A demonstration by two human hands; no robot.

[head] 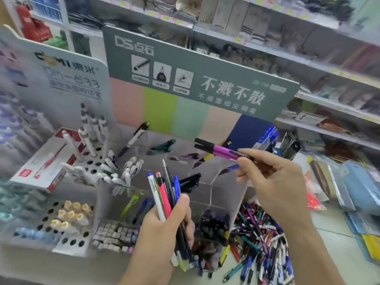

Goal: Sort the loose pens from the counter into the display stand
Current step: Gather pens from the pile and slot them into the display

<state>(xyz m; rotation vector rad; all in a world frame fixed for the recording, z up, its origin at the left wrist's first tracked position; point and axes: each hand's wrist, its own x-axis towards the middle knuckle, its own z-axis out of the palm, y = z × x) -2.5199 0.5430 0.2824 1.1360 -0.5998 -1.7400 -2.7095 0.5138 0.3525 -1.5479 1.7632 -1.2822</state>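
Head view, left hand (164,229) gripping pen bundle (164,194), right hand (273,182) fingers pinching purple pens (224,151)

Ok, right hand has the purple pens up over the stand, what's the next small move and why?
Probably lower the purple pens, dark tips first, into the clear stand's compartment beneath them. The right hand pinches them just above the open compartments, the left hand grips a bundle of pens, and the loose pile still waits on the counter.
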